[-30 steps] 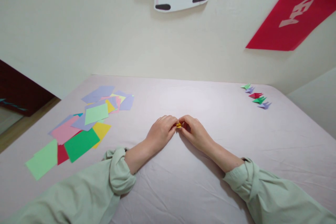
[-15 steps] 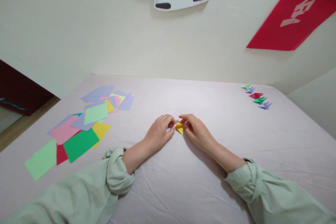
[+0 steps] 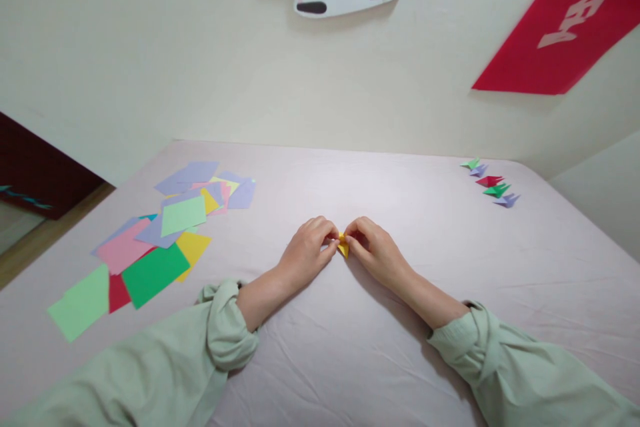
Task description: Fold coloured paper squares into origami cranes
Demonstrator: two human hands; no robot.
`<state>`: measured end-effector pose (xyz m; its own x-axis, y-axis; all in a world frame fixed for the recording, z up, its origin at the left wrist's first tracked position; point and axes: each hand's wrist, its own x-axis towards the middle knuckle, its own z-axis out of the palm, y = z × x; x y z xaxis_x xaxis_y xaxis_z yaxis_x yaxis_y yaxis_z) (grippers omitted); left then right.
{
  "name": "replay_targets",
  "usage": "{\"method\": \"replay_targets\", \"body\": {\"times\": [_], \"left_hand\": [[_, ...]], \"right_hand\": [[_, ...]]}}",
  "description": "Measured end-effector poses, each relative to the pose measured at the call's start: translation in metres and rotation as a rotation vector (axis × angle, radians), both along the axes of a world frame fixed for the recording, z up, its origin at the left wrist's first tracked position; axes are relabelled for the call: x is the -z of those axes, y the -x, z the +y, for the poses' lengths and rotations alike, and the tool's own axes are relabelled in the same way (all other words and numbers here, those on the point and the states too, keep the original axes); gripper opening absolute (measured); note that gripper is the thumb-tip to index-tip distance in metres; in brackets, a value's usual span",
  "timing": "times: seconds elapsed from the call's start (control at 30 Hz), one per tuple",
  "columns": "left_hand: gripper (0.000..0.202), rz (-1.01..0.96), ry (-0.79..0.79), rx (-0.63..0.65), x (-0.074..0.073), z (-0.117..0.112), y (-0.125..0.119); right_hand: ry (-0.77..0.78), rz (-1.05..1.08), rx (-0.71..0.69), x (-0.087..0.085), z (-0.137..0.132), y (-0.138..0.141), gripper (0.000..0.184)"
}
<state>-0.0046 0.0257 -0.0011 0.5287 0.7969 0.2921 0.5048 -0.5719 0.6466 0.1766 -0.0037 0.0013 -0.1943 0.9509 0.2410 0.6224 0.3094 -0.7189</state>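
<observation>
Between my hands, at the middle of the cloth-covered table (image 3: pixel 320 347), is a small folded yellow paper (image 3: pixel 343 249) with its pointed end toward me. My left hand (image 3: pixel 311 244) pinches its left side between thumb and fingertips. My right hand (image 3: pixel 373 248) pinches the right side in the same way. The fingertips hide the upper part of the paper, so its full shape does not show.
Loose coloured paper sheets (image 3: pixel 155 275) lie overlapping on the left side of the table. Several small folded paper pieces (image 3: pixel 491 181), green, purple and red, stand in a row at the far right. Behind the table rises a wall (image 3: pixel 320 93) with a red banner (image 3: pixel 565 33).
Both hands have closed in on the yellow paper. My right fingertips, which were spread around it, now pinch its edge, and my left fingertips have moved slightly right onto it.
</observation>
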Motion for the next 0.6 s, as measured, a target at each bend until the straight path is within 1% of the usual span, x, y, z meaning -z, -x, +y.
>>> {"method": "replay_targets", "body": {"times": [0.2, 0.37, 0.5, 0.6], "left_hand": [[0.008, -0.006, 0.015, -0.011, 0.0003, 0.0035, -0.0020], [0.008, -0.034, 0.026, -0.021, 0.0013, 0.0047, -0.0020], [0.015, -0.045, 0.044, -0.009, 0.0010, 0.0045, 0.0001], [0.022, -0.038, 0.054, 0.016, -0.0008, 0.0036, 0.0025]], "right_hand": [[0.023, -0.019, 0.018, 0.0004, 0.0019, 0.0010, 0.009], [0.038, 0.017, 0.024, -0.0021, 0.0011, 0.0012, 0.007], [0.053, 0.037, 0.025, -0.0040, -0.0014, -0.0014, 0.007], [0.060, 0.053, 0.038, -0.0041, -0.0020, -0.0041, 0.012]]}}
